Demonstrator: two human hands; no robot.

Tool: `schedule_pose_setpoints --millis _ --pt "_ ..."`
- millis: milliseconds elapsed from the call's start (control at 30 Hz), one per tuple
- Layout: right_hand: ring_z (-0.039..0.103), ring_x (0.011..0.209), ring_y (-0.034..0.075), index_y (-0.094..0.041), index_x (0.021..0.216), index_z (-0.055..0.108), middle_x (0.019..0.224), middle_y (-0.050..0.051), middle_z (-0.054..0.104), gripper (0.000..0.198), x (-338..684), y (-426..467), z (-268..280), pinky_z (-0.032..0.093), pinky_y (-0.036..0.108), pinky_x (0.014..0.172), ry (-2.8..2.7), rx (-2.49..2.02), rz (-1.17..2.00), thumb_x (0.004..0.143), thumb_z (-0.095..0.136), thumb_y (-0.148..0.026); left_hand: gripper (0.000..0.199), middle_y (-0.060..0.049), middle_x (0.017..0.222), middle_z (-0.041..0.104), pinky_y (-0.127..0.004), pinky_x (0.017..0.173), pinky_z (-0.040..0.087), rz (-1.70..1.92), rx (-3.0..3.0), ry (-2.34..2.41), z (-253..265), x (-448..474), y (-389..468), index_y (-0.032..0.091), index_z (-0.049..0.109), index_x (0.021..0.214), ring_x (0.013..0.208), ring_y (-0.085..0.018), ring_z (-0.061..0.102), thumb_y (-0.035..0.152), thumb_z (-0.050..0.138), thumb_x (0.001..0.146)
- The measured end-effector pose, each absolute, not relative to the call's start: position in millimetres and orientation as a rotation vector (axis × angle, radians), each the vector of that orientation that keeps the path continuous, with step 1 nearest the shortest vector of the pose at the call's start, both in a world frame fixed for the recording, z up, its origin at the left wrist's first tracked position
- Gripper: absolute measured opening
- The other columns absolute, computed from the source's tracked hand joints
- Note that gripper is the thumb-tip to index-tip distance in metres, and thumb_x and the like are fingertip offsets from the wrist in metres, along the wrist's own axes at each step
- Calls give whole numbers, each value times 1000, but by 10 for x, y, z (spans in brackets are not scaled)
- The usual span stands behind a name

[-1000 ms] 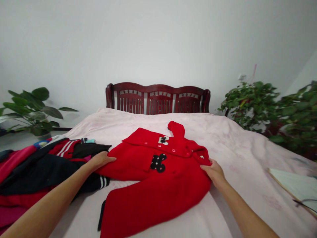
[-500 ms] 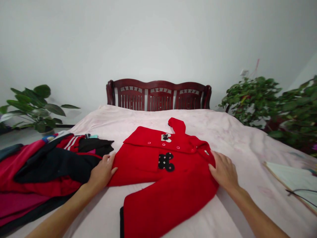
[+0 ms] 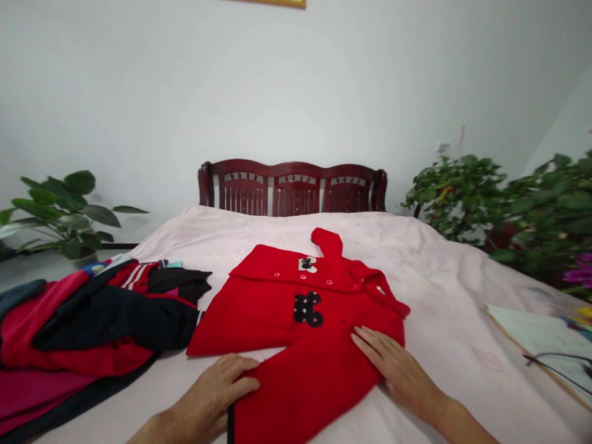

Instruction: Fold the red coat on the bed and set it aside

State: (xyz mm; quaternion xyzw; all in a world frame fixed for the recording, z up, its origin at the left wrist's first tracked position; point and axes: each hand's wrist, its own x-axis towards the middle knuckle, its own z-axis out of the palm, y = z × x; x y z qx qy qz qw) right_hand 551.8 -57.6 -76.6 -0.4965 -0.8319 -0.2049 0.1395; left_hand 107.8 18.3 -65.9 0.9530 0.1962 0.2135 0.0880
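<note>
A red jacket (image 3: 263, 308) lies spread sideways on the bed, its row of buttons across the middle. A black dotted patch and a white-and-black bow patch decorate it. The near sleeve (image 3: 305, 388) stretches toward me and ends in a black cuff; the other sleeve points away. My left hand (image 3: 222, 388) is at the sleeve's left edge near the cuff, fingers extended and touching the fabric. Palm down, my right hand (image 3: 398, 370) rests on the upper part of the same sleeve, with its fingers laid flat.
A heap of dark, red and magenta clothes (image 3: 106, 320) lies to the left on the pale pink bedsheet (image 3: 444, 277). On the right are an open book (image 3: 522, 320) and glasses (image 3: 555, 364). Beyond stand a wooden headboard (image 3: 296, 191) and leafy plants (image 3: 457, 197).
My left hand has left the jacket's hem and come nearer, to the sleeve's cuff end. My right hand has slid from the shoulder down onto the sleeve. The view has tilted up slightly.
</note>
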Motion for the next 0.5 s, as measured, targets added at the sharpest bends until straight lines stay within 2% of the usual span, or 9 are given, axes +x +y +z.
schedule_pose_setpoints --millis 67,167,233,333,433,500 --pt "59 121 21 -20 140 53 134 9 63 75 5534 -531 -729 49 36 100 -2377 -1394 -519 69 43 3 36 -6 111 68 -29 89 51 640 2675 656 -587 1220 164 27 60 110 100 -19 64 9 49 81" --pt "68 101 22 -21 115 69 110 7 74 56 5570 -547 -536 51 35 91 -2387 -1382 -258 68 47 -1 12 -2 86 68 -23 72 48 632 2368 765 -374 1323 71 21 59 91 77 -16 61 22 48 87" --pt "69 91 20 -23 94 72 95 3 76 44 5596 -570 -366 51 32 86 -2371 -1434 15 67 45 -2 21 0 76 64 -22 64 44 660 2177 832 -192 1370 17 20 57 79 69 -15 56 35 47 90" --pt "66 71 16 -20 65 64 71 -1 71 30 5635 -491 -201 48 24 67 -2209 -1584 458 60 41 -2 35 -1 75 64 -24 64 43 759 1880 938 21 1496 112 18 57 74 71 -17 55 48 48 89" --pt "65 66 17 -19 64 64 67 -1 70 30 5638 -248 -214 45 23 59 -1956 -1709 726 53 39 -6 40 -3 80 68 -27 67 47 796 1602 1036 32 1652 506 16 63 87 74 -19 59 53 48 85" --pt "69 80 19 -19 82 71 82 0 75 44 5585 -73 -281 49 24 67 -1826 -1808 683 54 39 -6 43 -3 74 66 -27 59 46 742 1574 1252 -67 1703 851 16 63 93 64 -18 59 53 42 86"
